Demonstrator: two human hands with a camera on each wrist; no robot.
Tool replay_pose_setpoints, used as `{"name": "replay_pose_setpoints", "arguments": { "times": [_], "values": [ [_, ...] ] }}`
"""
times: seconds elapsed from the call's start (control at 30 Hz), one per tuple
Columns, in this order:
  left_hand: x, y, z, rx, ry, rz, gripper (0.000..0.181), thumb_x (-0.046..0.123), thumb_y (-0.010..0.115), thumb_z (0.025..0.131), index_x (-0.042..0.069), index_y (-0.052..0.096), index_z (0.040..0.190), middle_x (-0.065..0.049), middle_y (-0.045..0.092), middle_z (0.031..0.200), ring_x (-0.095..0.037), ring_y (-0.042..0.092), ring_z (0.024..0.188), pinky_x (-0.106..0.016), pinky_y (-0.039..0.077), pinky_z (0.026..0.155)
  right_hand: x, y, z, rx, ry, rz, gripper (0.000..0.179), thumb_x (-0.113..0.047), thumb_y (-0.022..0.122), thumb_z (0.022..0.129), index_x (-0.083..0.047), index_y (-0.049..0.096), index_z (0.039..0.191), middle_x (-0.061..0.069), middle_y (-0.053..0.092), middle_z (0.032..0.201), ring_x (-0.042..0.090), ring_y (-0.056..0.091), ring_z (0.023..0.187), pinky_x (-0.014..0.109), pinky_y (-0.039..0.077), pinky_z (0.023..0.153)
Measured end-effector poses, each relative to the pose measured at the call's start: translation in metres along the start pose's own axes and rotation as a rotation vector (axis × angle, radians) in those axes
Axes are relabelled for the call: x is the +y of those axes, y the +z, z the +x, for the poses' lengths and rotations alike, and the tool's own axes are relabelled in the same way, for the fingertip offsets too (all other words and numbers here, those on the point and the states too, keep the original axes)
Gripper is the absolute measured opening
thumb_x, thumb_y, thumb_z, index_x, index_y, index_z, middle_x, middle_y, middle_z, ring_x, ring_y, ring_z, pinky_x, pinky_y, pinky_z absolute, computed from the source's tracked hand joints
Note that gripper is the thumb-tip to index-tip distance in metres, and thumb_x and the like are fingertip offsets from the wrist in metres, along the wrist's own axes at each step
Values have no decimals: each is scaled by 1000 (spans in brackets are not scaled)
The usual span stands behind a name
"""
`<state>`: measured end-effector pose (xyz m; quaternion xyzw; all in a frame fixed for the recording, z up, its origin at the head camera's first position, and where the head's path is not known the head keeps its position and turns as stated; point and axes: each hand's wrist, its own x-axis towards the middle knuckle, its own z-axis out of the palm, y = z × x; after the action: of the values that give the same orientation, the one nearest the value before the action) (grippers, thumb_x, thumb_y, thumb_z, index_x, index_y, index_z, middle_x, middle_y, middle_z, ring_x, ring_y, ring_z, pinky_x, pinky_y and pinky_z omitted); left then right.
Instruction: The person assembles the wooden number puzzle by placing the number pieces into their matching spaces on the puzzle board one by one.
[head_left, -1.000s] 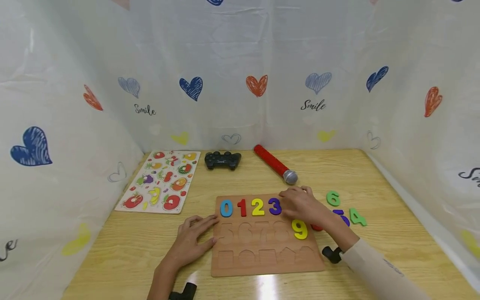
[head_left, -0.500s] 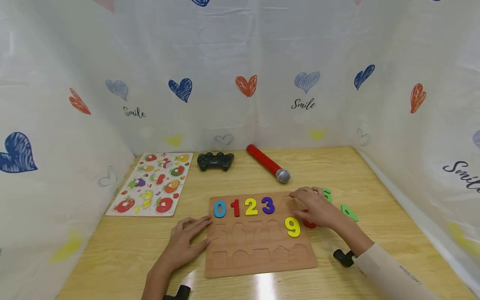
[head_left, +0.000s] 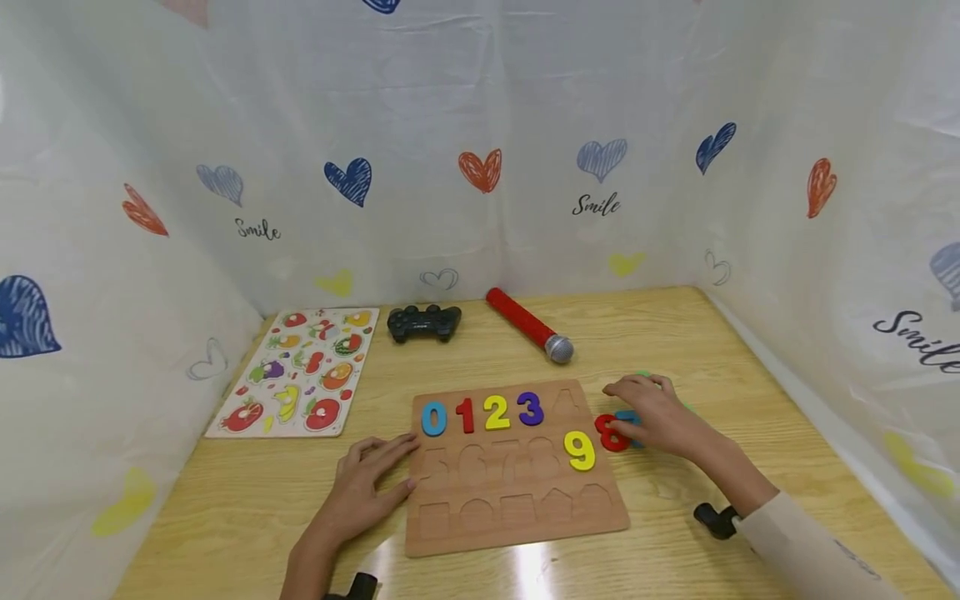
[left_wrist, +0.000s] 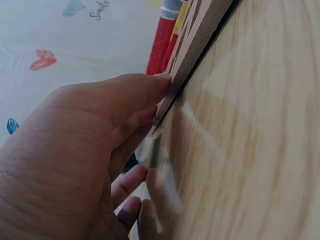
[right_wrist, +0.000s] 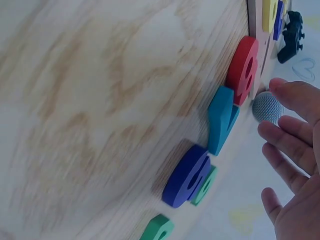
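A wooden number board lies flat on the table. In its top row sit a blue 0, red 1, yellow 2 and purple 3; a yellow 9 is in the second row. My left hand rests fingertips against the board's left edge. Fingers loosely bent, my right hand hovers over loose numbers right of the board, holding nothing. Beneath it, in the right wrist view, are a red 8, blue 7, purple number and two green pieces, partly hidden.
A fruit picture board lies at the back left. Behind the number board are a black game controller and a red microphone. A pale curtain with printed hearts encloses the table's back and sides.
My right hand has moved right, off the board's top right corner and over the loose numbers. The head view has turned slightly right. My left hand stays at the board's edge.
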<state>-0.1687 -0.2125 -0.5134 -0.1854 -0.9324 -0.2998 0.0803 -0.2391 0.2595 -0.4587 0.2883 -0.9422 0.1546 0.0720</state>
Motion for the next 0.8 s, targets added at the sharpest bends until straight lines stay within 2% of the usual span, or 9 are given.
{"name": "replay_pose_setpoints", "arguments": {
  "times": [0.37, 0.53, 0.8],
  "values": [
    [0, 0, -1, 1, -8, 3, 53, 38, 73, 91, 26, 60, 141, 7, 52, 148, -26, 38, 125, -55, 24, 96, 15, -5, -16, 5, 37, -3, 50, -22, 82, 85, -1, 64, 127, 13, 66, 122, 40, 51, 120, 65, 25, 96],
    [0, 1, -1, 5, -10, 9, 53, 39, 73, 91, 26, 61, 141, 8, 53, 147, -26, 39, 124, -58, 24, 97, 22, -9, -23, -8, 63, -2, 52, -20, 81, 85, 1, 62, 129, 16, 64, 127, 42, 49, 123, 65, 25, 96],
    [0, 0, -1, -13, -26, -5, 54, 39, 73, 91, 26, 60, 141, 9, 52, 148, -26, 37, 125, -58, 22, 98, 30, -15, -33, 3, 73, -25, 50, -16, 81, 85, 1, 63, 128, 15, 64, 123, 40, 52, 119, 66, 27, 93]
  ]
}}
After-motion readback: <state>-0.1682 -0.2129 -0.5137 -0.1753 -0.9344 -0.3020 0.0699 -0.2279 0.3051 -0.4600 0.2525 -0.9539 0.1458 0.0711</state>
